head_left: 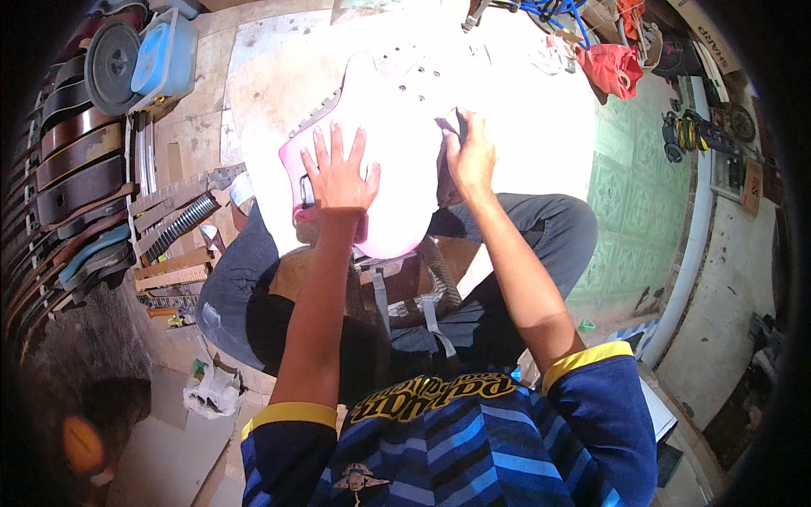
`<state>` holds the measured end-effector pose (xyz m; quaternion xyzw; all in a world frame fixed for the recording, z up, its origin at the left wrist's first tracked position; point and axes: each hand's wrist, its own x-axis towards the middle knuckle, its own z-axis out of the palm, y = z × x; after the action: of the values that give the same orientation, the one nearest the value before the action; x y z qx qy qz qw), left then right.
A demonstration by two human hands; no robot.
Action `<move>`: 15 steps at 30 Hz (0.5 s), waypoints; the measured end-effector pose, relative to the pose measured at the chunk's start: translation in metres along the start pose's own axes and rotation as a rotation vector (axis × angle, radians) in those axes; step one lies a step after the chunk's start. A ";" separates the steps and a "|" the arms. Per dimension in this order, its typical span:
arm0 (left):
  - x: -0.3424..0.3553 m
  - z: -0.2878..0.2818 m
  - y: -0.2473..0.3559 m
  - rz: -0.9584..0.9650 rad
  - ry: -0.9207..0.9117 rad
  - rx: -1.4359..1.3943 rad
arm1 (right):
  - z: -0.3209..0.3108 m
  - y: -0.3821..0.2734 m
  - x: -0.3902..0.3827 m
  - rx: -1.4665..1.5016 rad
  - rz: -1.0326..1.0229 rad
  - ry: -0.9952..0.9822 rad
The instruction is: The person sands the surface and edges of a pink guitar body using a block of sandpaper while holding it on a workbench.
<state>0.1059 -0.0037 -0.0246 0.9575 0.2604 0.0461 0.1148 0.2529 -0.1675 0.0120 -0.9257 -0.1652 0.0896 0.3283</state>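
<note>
A flat, curved pink-edged board (390,241), shaped like an electric guitar body, lies in front of me over my folded legs. Glare washes out most of its face. My left hand (342,173) rests flat on its left part, fingers spread. My right hand (473,156) is closed with the fingers pinched round a small dark piece (459,121) at the board's right side. Brightness hides what kind of piece it is and whether it touches the board. Several small dark dots show on the bright surface beyond the hands.
At the left stands a rack of curved, coloured bodies (80,148), with a blue plastic tub (156,63) behind it. Tools and wood strips, including a dark coiled spring (182,224), lie by my left knee. A red bag (612,72) sits far right, near green floor tiles (625,177).
</note>
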 end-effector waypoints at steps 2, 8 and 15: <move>0.005 -0.001 0.002 -0.005 -0.016 0.000 | 0.017 0.006 -0.014 -0.146 -0.088 0.101; -0.002 -0.003 -0.001 -0.015 -0.027 0.005 | 0.003 0.029 -0.009 -0.138 -0.163 -0.152; 0.001 -0.008 -0.001 0.003 0.011 -0.013 | 0.019 0.010 -0.057 -0.147 -0.397 -0.032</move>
<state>0.1049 -0.0014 -0.0171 0.9569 0.2593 0.0534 0.1193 0.1970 -0.1847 -0.0059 -0.8949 -0.3558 0.0258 0.2682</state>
